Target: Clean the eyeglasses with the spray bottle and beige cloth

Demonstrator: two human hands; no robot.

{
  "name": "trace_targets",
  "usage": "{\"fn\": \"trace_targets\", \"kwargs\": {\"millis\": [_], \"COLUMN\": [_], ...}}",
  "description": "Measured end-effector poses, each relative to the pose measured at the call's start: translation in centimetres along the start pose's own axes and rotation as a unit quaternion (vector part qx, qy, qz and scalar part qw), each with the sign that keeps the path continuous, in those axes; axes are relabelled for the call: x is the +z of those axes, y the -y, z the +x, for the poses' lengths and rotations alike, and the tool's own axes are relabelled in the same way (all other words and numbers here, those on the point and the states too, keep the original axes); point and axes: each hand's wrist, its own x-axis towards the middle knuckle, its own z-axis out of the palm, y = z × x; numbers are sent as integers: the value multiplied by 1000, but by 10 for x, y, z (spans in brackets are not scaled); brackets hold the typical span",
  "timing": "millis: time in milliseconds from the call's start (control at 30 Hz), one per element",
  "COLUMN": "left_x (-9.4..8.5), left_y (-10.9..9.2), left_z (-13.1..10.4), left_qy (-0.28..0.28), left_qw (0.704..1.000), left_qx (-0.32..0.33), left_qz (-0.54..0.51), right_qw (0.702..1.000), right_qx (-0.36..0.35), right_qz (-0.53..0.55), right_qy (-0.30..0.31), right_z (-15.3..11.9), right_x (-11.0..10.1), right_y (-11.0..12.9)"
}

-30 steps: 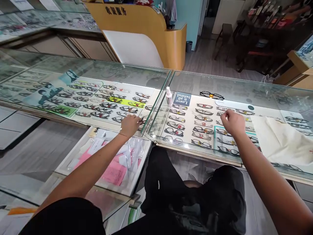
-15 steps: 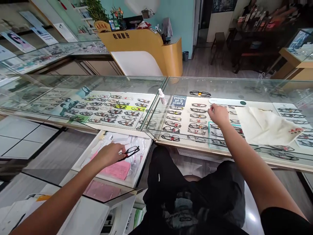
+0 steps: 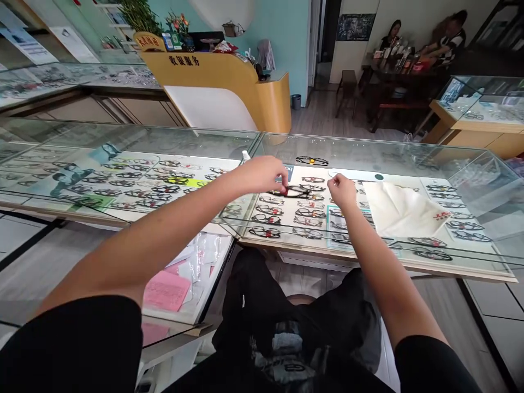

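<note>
The left hand point(image 3: 268, 173) pinches a pair of dark-framed eyeglasses point(image 3: 298, 192) with a red mark, holding it above the glass top of the right display case point(image 3: 470, 272). The pair points toward the right hand point(image 3: 343, 191), in the space between the 2 hands and apart from the right, which is curled into a loose fist; I cannot tell whether something small is inside.

Under the glass, the right display case holds columns of spectacle frames point(image 3: 308, 221), many with red or yellow marks. The left display case point(image 3: 61, 214) holds more rows and a yellow strip point(image 3: 198, 183). Below it, a drawer point(image 3: 207, 295) contains pink paper point(image 3: 167, 289) and clear plastic bags point(image 3: 207, 246).

On the glass, a cream cloth point(image 3: 395, 210) with red print lies to the right of the right hand; a white bottle point(image 3: 245, 156) shows only its top behind the left forearm. Beyond are a wood-toned counter point(image 3: 268, 101), a bin point(image 3: 296, 102), a stool point(image 3: 347, 84) and 2 people point(image 3: 450, 41) at a dark table point(image 3: 393, 72).
</note>
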Motion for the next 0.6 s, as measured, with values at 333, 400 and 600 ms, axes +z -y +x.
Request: {"fn": "trace_targets", "kwargs": {"millis": [333, 400, 600], "left_x": [46, 53, 66], "left_y": [11, 17, 24], "left_z": [164, 180, 213], "left_qy": [-23, -29, -15], "left_qw": [998, 998, 999], "left_qx": [-29, -24, -14], "left_qz": [44, 45, 38], "right_qw": [999, 999, 999], "right_qx": [19, 17, 19], "right_qz": [-38, -45, -45], "right_qy": [16, 18, 22], "right_z": [8, 9, 7], "right_x": [2, 3, 3], "right_y": [8, 9, 14]}}
